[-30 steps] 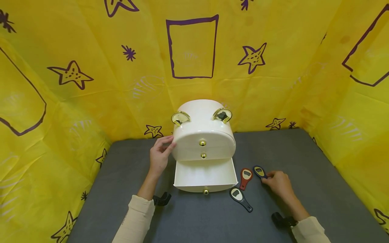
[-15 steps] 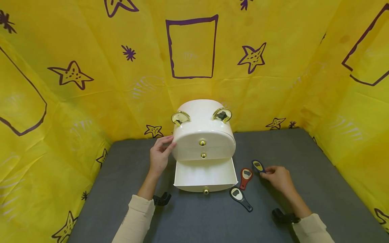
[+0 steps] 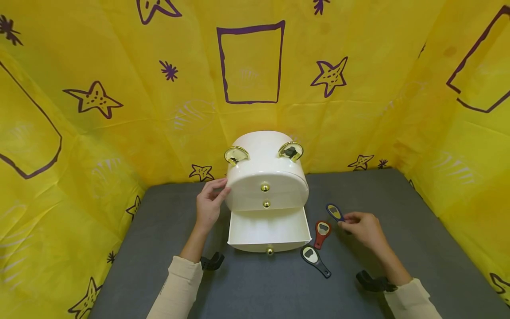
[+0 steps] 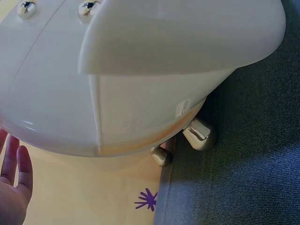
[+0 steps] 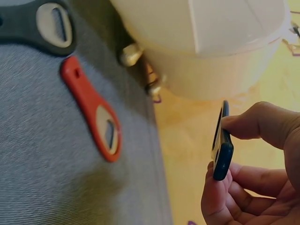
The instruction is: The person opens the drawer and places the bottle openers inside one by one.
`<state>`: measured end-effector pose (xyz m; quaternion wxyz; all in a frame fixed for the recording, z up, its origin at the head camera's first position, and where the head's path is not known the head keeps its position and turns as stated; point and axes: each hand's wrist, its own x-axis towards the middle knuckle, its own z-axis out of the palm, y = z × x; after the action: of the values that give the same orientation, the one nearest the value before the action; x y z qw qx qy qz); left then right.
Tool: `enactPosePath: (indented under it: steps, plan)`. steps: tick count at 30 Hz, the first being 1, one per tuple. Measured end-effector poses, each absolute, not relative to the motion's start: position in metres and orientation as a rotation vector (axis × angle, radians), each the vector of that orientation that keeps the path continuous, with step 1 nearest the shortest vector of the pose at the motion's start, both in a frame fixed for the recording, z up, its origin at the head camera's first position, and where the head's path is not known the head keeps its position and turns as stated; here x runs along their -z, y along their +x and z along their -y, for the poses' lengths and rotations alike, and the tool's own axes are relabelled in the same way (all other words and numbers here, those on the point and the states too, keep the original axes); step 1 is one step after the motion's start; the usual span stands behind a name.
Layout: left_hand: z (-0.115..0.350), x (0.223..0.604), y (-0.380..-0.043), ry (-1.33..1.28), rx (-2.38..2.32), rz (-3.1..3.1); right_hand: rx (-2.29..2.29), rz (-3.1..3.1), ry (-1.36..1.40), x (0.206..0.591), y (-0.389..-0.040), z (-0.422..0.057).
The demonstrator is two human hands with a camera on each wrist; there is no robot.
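A white drawer box (image 3: 247, 197) with gold round ears and knobs stands at the back of the table, its bottom drawer (image 3: 269, 228) pulled out. My left hand (image 3: 208, 208) rests its fingertips on the box's left side, fingers fairly straight; the left wrist view shows those fingers (image 4: 23, 164) right at the wall. Between thumb and fingers, my right hand (image 3: 365, 230) pinches a blue bottle opener (image 3: 334, 212) raised above the table, seen edge-on in the right wrist view. A red bottle opener (image 3: 322, 230) lies beside the drawer, and a black bottle opener (image 3: 311, 256) near its front right corner.
The dark grey table (image 3: 255, 292) ends at a yellow cloth backdrop (image 3: 159, 137) with purple drawings, which also rises on both sides. Small gold feet (image 4: 199, 133) carry the box. Black camera mounts (image 3: 213, 261) sit on both wrists.
My right hand has lifted the blue bottle opener off the table and moved it slightly left and away from me. The left hand and the drawer box have stayed in place.
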<state>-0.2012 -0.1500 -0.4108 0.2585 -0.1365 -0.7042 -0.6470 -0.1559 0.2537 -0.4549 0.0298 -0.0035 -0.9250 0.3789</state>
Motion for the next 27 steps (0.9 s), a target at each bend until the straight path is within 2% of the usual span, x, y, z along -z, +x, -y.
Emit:
enactPosePath:
  steps: [27]
  plan:
    - [0.150, 0.409, -0.199, -0.348, 1.734, 1.947, -1.298, 2.886, 0.176, 0.405, -0.157, -0.222]
